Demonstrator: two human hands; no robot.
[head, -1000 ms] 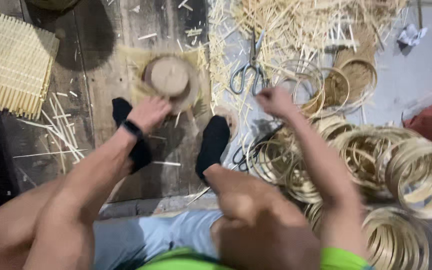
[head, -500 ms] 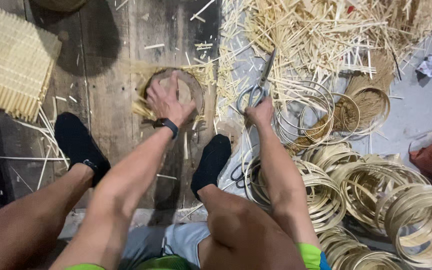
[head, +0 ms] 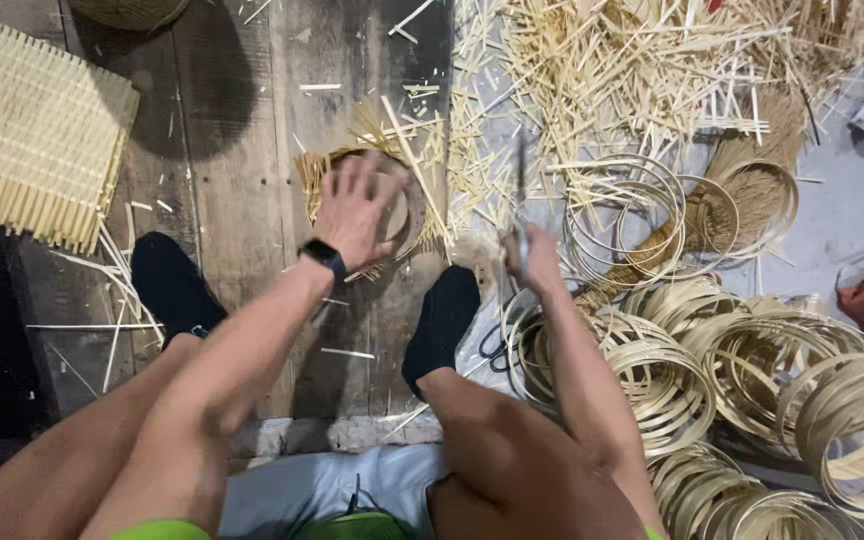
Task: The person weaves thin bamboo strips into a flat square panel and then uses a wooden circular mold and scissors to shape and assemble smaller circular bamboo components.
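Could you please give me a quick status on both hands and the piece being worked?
Left hand flat on round woven disc. Right hand grips blurred scissors. Loose bamboo strips around.

black wristband screen (head: 323, 254) on left wrist, no packages, labels, signs

Your view was evenly and fairly brightly lit from above, without glare. Soft shadows fell on the plank floor (head: 232, 150) beneath your legs, and the lower left corner was nearly black. Your left hand (head: 357, 210) was smeared by motion blur over the round woven piece (head: 397, 215). Your right hand (head: 532, 262) and the scissors (head: 520, 200) in it were likewise blurred. The bamboo strips (head: 652, 70) and hoops (head: 812, 390) stayed sharp. Wide-angle stretching showed at your frame edges.
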